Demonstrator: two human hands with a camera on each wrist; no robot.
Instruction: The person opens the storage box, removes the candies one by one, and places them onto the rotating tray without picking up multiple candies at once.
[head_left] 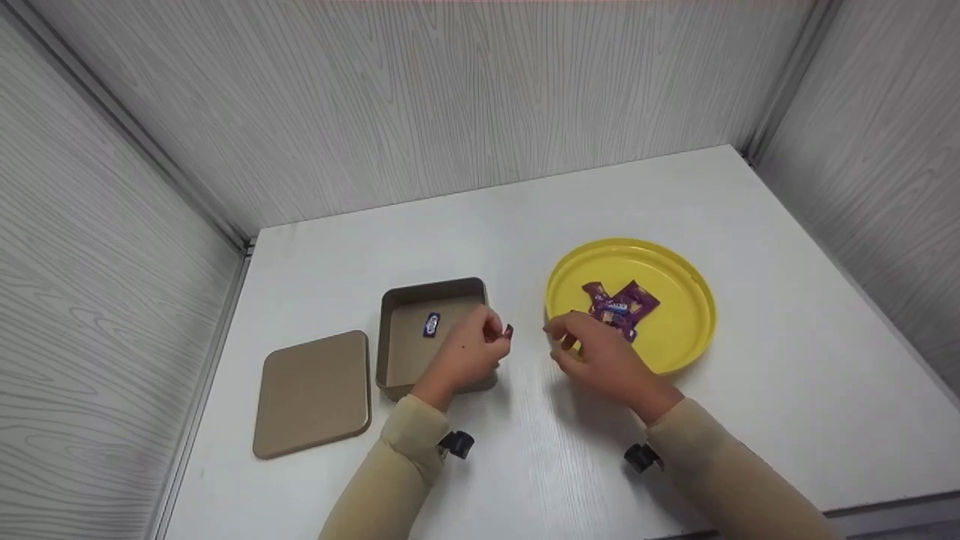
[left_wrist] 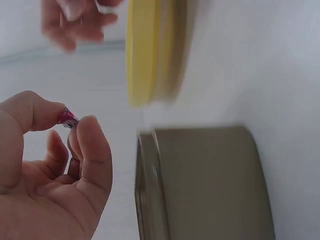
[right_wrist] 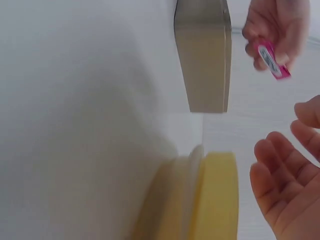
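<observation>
Between thumb and fingertip, my left hand (head_left: 466, 351) pinches a small wrapped candy (right_wrist: 270, 61), pink with a white label in the right wrist view. That hand is above the right side of a square brown tin (head_left: 382, 349). Inside the tin lies one blue-and-white wrapped candy (head_left: 431, 325). My right hand (head_left: 606, 364) hovers at the near left edge of a round yellow tray (head_left: 675, 341), fingers loosely bent and apart, with nothing seen between them. Several purple wrapped candies (head_left: 636, 298) are heaped in the tray, partly hidden by that hand.
A flat brown lid (head_left: 313, 394) lies on the white table (head_left: 420, 232) just left of the tin. Pale wood-grain panels (head_left: 450, 97) stand behind the table and along both sides. Each sleeve carries a black wrist camera (head_left: 459, 444).
</observation>
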